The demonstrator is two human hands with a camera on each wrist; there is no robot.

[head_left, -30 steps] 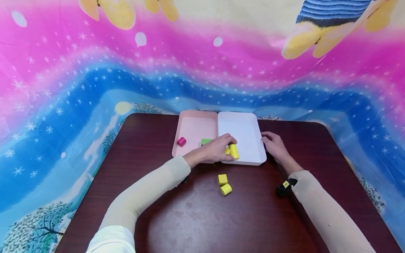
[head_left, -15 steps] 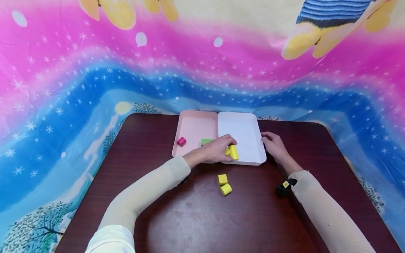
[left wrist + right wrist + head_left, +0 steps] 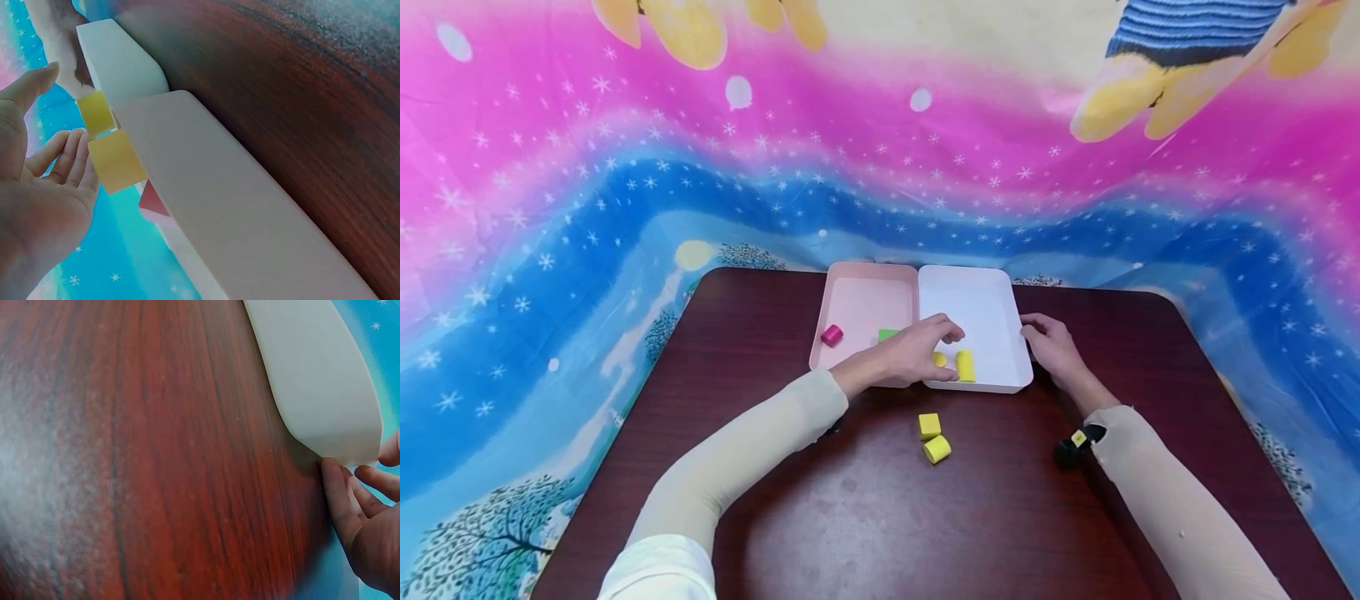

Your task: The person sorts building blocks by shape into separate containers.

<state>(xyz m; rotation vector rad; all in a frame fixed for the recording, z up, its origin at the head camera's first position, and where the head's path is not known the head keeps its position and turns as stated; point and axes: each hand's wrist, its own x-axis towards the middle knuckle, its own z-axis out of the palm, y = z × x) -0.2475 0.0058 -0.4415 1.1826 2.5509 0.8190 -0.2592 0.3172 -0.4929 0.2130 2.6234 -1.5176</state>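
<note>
My left hand (image 3: pixel 917 350) hovers over the front of the white tray (image 3: pixel 992 304), thumb and fingers spread apart with nothing between them. Just past its fingertips a yellow cylinder (image 3: pixel 966 366) is in that tray. A second yellow block (image 3: pixel 939 359) shows between thumb and fingers, partly hidden by the hand. In the left wrist view two yellow blocks (image 3: pixel 117 161) rise above the tray rims near the open palm. My right hand (image 3: pixel 1051 342) touches the right outer wall of the white tray; its fairly straight fingers (image 3: pixel 336 487) meet the tray's corner in the right wrist view.
Left of the white tray stands a pink tray (image 3: pixel 850 287) holding a magenta cylinder (image 3: pixel 832 335) and a green block (image 3: pixel 887 335). In front, a yellow cube (image 3: pixel 928 426) and a short yellow cylinder (image 3: pixel 937 450) lie on the dark table (image 3: pixel 880 517). A patterned cloth (image 3: pixel 880 167) hangs behind.
My left hand has let go of the yellow cylinder, which now sits in the white tray a little right of the fingertips. The right hand stays at the tray's side.
</note>
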